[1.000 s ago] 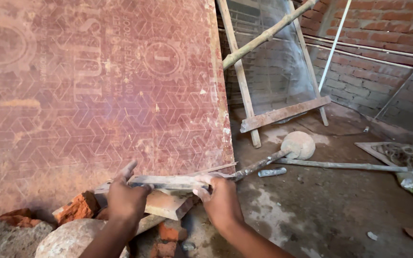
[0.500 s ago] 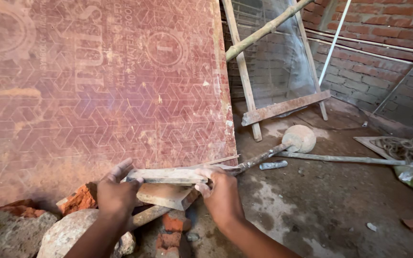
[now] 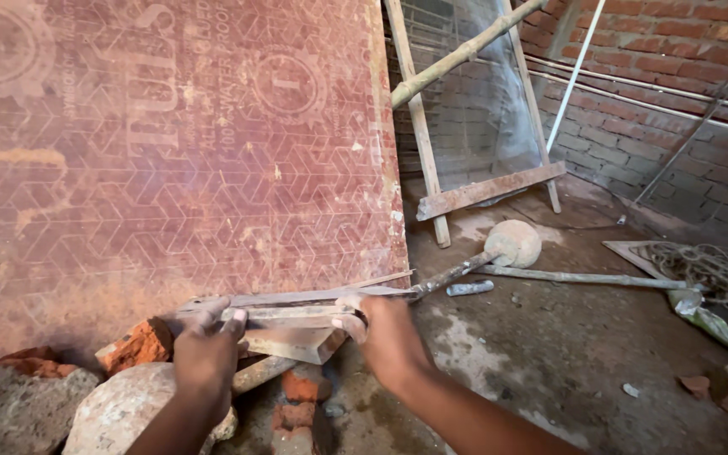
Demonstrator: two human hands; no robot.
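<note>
Two hands grip one thin, grey, mortar-crusted strip of wood [image 3: 292, 314] that lies level along the foot of a big reddish plywood sheet [image 3: 170, 143]. The left hand [image 3: 206, 354] is curled round the strip's left end, thumb on top and fingers tucked beneath; the right hand [image 3: 381, 333] pinches the strip farther right, fingers folded over its upper edge. The strip sits on top of a thicker, paler wooden offcut [image 3: 297, 343], which in turn rests on broken red bricks [image 3: 136, 345] and a rounded grey stone [image 3: 120, 413] on the dusty floor. A long sliver of wood [image 3: 330, 291] runs just above the strip, against the sheet's bottom edge. As a judgement, the strip looks only just taken hold of: it remains on the pile, not lifted clear, so most of the handling is left to do. To the right, a dirty metal rod [image 3: 452, 274] leads from the pile towards a round lump of hardened cement [image 3: 513, 243] with a long pole [image 3: 583, 278] beside it. Farther off, a wooden frame [image 3: 486, 190] leans at the brick wall [image 3: 684, 76], and a tangle of rope [image 3: 718, 274] lies at the right edge.
</note>
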